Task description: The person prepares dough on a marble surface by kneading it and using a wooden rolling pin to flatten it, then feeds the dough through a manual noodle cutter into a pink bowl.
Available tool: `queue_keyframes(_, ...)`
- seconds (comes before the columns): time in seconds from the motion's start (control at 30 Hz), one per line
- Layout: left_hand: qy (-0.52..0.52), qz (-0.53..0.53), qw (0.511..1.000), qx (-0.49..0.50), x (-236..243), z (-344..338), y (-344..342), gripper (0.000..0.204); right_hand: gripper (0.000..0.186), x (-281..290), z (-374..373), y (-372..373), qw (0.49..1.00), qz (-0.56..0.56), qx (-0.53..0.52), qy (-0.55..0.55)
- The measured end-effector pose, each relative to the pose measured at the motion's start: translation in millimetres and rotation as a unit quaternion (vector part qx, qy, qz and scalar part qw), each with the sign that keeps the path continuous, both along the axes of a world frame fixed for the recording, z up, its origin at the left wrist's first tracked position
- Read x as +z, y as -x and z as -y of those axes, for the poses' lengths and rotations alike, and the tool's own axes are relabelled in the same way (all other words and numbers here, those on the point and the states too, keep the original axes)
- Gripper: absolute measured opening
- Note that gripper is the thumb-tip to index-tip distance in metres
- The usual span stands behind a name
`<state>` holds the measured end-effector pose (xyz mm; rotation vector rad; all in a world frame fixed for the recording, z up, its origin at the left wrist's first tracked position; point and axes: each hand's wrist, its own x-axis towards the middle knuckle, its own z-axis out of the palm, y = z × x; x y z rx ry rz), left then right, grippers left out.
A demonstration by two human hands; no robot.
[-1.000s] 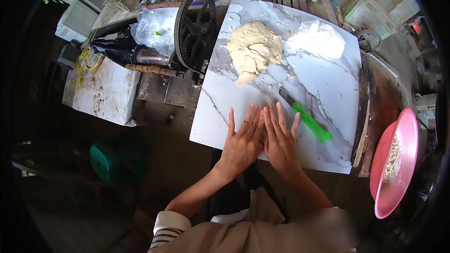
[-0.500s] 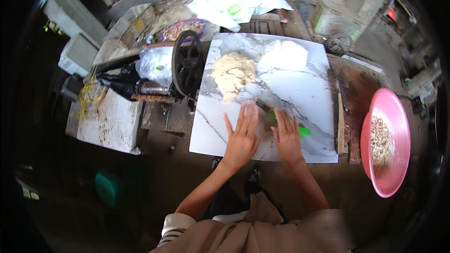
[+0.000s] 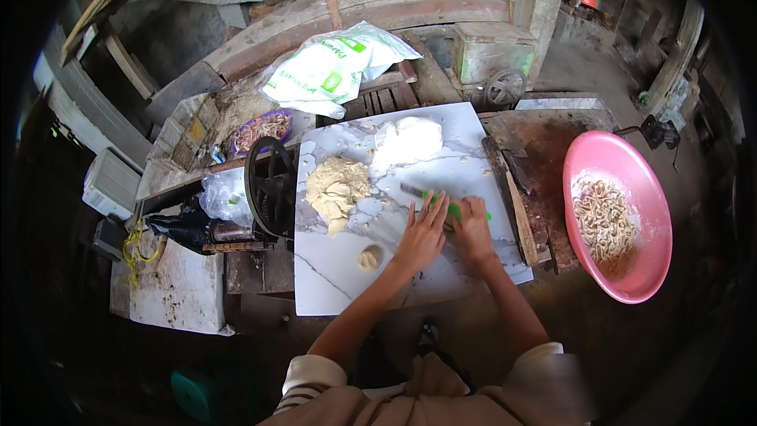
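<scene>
On the marble-patterned board [image 3: 339, 284], a knife [image 3: 454, 211] with a green handle and a grey blade lies under my hands. My right hand [image 3: 475, 230] has its fingers curled over the handle, with some green showing on either side. My left hand [image 3: 422, 237] is beside it, fingers stretched out and their tips at the knife. A small lump of dough [image 3: 368, 259] rests to the left of my left wrist. Farther back on the board are a large mound of dough [image 3: 337, 189] and a white heap [image 3: 410, 140] that looks like flour.
A pink basin [image 3: 623, 170] at the right holds short, pale floured strips. A dark spoked wheel [image 3: 270, 185] stands at the board's left edge. White-and-green sacks [image 3: 335, 67] lie behind, near a purple-rimmed dish [image 3: 262, 128]. A wooden stick [image 3: 520, 221] lies along the right side.
My hands, earlier apart and flat over the board, have come together at the knife. The right fingers have curled over its handle. The small dough lump now shows. The whole view has shifted.
</scene>
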<state>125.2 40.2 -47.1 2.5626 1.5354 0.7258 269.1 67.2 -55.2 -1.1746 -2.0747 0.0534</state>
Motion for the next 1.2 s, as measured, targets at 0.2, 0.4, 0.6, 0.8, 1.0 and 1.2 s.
queue_keyframes(0.2, 0.028, -0.005, 1.0, 0.007, -20.7, -49.2, -15.6, 0.058, 0.029, -12.1, -49.7, -12.1, 0.997, 0.025, -0.058, 0.052)
queue_keyframes(0.4, 0.027, -0.037, 0.999, 0.027, -21.4, -55.5, -35.6, 0.057, 0.038, -5.9, -47.5, -36.1, 0.997, -0.057, -0.055, 0.012)
queue_keyframes(0.6, 0.006, -0.015, 1.0, -0.014, -1.2, -71.5, -74.5, 0.058, 0.061, 23.6, -44.2, -70.5, 0.962, 0.011, -0.248, 0.111)
queue_keyframes(0.8, 0.026, 0.004, 0.999, -0.03, 10.3, -64.1, -86.1, 0.058, 0.058, 12.3, -44.7, -86.8, 0.96, 0.042, -0.223, 0.166)
queue_keyframes(1.0, 0.013, 0.324, 0.945, 0.053, 34.9, -12.5, -38.5, 0.058, 0.05, 59.9, 11.4, -66.6, 0.994, -0.028, -0.063, 0.087)
queue_keyframes(1.2, 0.082, 0.665, 0.727, 0.149, 18.9, 35.0, 64.7, 0.047, 0.05, 79.1, 53.1, 2.0, 0.979, 0.024, 0.165, 0.118)
